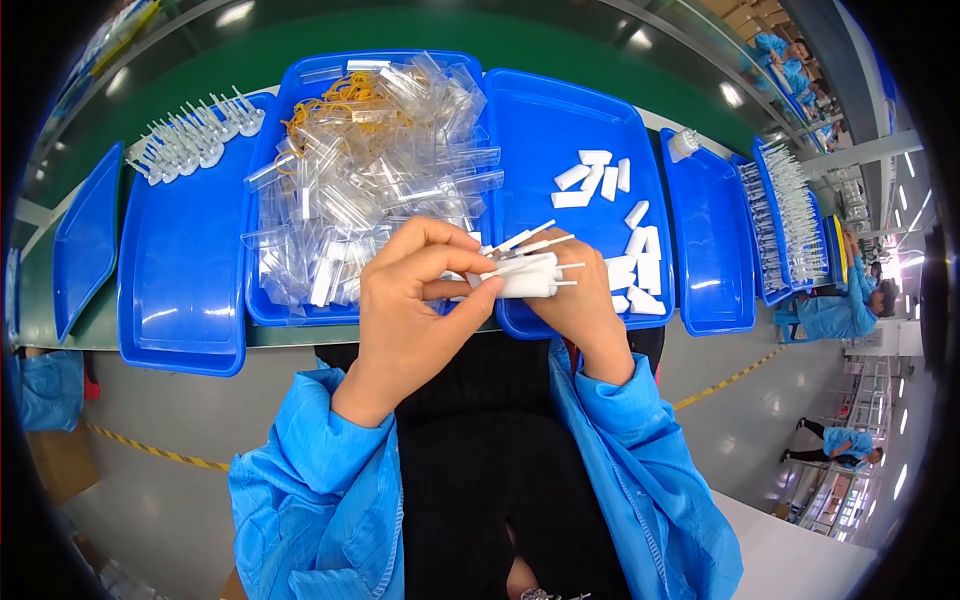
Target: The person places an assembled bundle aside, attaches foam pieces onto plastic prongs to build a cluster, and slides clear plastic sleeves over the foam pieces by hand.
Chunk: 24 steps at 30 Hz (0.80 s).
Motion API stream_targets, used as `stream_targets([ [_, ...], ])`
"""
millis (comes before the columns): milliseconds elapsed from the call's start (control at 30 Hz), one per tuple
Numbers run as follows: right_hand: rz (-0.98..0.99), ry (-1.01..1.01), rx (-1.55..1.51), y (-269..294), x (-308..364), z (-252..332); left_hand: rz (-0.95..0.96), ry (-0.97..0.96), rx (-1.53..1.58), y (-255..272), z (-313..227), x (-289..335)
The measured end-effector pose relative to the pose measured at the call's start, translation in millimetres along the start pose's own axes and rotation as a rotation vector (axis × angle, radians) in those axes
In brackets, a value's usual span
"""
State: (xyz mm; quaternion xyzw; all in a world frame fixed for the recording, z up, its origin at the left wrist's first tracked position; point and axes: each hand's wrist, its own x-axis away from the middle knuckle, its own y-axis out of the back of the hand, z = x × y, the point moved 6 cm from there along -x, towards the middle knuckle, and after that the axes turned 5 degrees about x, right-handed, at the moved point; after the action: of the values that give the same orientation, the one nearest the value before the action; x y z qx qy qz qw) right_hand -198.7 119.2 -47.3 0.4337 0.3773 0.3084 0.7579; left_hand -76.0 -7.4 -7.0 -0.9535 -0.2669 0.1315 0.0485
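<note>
My left hand (415,305) and my right hand (575,305) meet in front of me over the near edge of the trays. Together they grip a small bundle of white plastic pieces with thin white sticks (525,272) pointing to the right. The left thumb and fingers pinch the bundle's left end; the right hand cups it from behind and below. Just beyond lies a blue tray (300,90) heaped with clear plastic sleeves (380,160) and some yellow rubber bands (325,100). To its right a blue tray (545,120) holds loose white plastic pieces (600,180).
A blue tray (180,280) at the left carries a row of white sticks (195,135) at its far end. More blue trays (710,230) stand at the right, one with rows of white sticks (790,210). Behind runs a green belt (560,45). Other people in blue coats (840,310) are at the right.
</note>
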Motion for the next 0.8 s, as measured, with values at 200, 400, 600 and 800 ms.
stream_targets([
  [200,-0.031,-0.301,-0.407,4,1,-33,-0.066,-0.269,-0.32,5,-15,5],
  [400,-0.164,-0.375,-0.836,27,5,-36,-0.092,-0.343,-0.471,7,-20,9],
  [600,-0.538,-0.122,-1.009,85,9,16,-0.121,-0.397,-0.491,3,-18,11],
  [800,-0.505,-0.107,-0.875,72,7,31,-0.132,-0.431,-0.484,0,-24,12],
])
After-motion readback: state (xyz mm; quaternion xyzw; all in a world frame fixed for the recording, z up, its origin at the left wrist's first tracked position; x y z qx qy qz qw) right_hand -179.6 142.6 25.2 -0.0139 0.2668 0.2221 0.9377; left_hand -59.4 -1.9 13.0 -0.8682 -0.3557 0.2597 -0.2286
